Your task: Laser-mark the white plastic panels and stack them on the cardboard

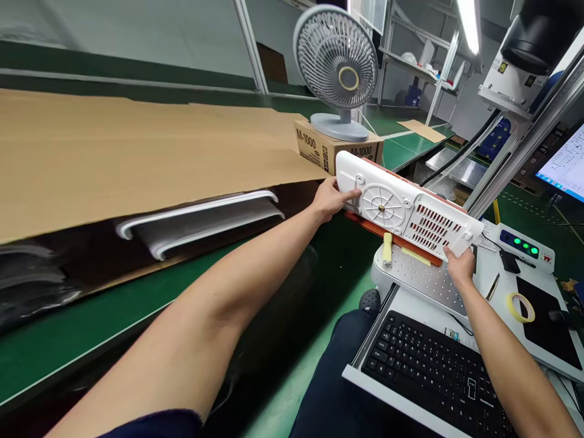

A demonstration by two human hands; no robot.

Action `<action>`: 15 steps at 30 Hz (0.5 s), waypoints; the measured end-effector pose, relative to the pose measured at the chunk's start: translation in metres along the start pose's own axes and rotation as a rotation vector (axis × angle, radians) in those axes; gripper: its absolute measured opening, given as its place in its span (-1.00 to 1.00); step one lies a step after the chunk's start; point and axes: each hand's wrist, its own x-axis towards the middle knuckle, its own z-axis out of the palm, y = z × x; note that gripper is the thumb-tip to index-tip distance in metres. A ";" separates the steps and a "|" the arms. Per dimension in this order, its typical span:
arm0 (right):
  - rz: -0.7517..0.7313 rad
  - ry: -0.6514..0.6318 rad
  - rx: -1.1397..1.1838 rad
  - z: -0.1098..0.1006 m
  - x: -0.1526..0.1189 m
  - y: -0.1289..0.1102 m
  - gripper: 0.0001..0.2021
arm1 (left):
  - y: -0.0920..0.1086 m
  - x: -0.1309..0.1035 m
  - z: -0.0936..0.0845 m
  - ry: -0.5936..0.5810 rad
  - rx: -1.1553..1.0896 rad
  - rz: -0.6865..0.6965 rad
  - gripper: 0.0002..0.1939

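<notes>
A long white plastic panel [401, 210], with a round ribbed disc and a slotted grille, is tilted above a perforated metal plate [422, 274]. My left hand [332, 198] grips its left end, thumb across the front face. At the lower right end, my right hand [460, 266] pinches the panel's edge. An orange-red piece [376, 228] shows behind and below the panel. Against the metal plate stands a small yellow block [387, 248]. The fingers behind the panel are hidden.
A grey fan [336, 58] stands on a cardboard box [326, 152]. Large cardboard [137, 152] covers white curved parts [205, 222] at left. A black keyboard [429, 365], yellow tape roll [521, 308], black mat [547, 328] and button box [524, 246] are at right; a camera-like device [533, 48] hangs above.
</notes>
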 end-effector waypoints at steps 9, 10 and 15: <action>-0.007 0.000 0.000 -0.009 -0.020 -0.014 -0.54 | 0.011 -0.019 -0.014 -0.009 -0.052 -0.012 -0.16; -0.002 0.002 0.003 -0.013 -0.025 -0.017 -0.54 | 0.014 -0.025 -0.016 -0.008 -0.055 -0.012 -0.17; -0.002 0.042 0.044 -0.071 -0.066 -0.034 -0.49 | 0.050 -0.069 -0.023 -0.013 -0.080 0.011 -0.19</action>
